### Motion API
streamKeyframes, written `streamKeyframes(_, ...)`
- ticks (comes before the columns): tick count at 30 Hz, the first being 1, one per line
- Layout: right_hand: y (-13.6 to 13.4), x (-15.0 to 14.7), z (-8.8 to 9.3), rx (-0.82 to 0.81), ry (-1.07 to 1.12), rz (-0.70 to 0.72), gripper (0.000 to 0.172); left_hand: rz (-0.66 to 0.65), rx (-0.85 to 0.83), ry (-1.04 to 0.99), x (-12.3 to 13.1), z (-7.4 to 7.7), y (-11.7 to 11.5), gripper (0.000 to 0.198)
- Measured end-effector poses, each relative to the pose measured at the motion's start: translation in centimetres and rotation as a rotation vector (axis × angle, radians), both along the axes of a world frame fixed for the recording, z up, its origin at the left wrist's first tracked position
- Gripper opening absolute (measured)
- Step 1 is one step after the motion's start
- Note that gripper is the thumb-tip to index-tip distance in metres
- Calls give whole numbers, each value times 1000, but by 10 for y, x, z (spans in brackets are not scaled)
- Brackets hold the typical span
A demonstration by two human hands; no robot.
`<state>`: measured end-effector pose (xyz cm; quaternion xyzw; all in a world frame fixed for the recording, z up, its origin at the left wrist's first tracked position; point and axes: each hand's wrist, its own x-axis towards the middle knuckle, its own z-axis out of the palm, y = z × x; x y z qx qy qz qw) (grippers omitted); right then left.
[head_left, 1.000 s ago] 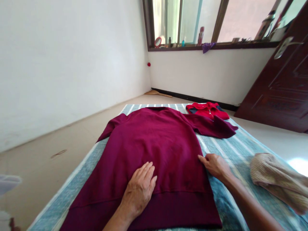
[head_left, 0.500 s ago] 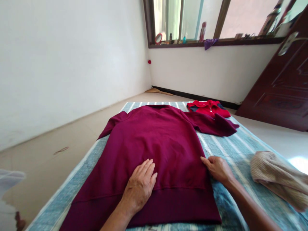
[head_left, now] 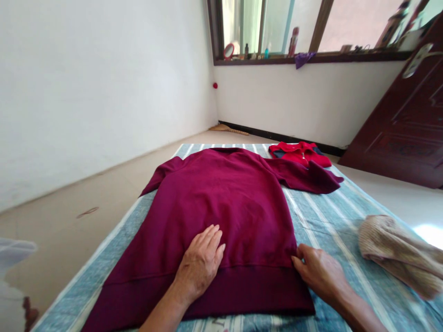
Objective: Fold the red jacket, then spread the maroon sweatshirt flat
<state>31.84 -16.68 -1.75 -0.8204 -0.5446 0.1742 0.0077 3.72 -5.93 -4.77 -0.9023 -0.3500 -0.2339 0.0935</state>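
Observation:
A dark magenta sweatshirt (head_left: pixel 238 198) lies spread on a bed with a blue-and-white striped sheet (head_left: pixel 332 230), its neck at the far end and its wide hem band closest to me. My left hand (head_left: pixel 200 260) rests flat on the lower middle of the sweatshirt, fingers stretched out together. At the right side edge, just above the hem band, my right hand (head_left: pixel 320 272) pinches the fabric between thumb and curled fingers. The right sleeve reaches out sideways over the sheet; the left sleeve hangs toward the bed's left edge.
A folded red and navy zip garment (head_left: pixel 301 154) lies at the far right corner. Beige knitted clothing (head_left: pixel 398 253) is bunched at the right. Beyond stand a white wall (head_left: pixel 104 92), a windowsill with bottles and a mirror (head_left: pixel 229 51), and a dark red door (head_left: pixel 398 133).
My right hand has slid down the sweatshirt's right edge toward the hem band. My left hand stays on the fabric. The whole view has shifted slightly.

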Motion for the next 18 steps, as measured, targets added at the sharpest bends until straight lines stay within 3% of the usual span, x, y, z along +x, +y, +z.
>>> streamKeyframes(4, 4, -2, 4, -29, -13, -2, 21, -2, -20, -16, 0, -1, 0, 31)
streamKeyframes(10, -11, 6, -4, 56, -30, -55, 22, 11, -39, -19, 1, 1, -4, 31)
streamKeyframes(14, -20, 13, -10, -39, -39, -74, 27, 28, -76, -37, 4, 5, -10, 28)
streamKeyframes(18, -24, 17, -13, -150, 105, -74, 42, 51, -112, -39, 5, 6, -15, 27)
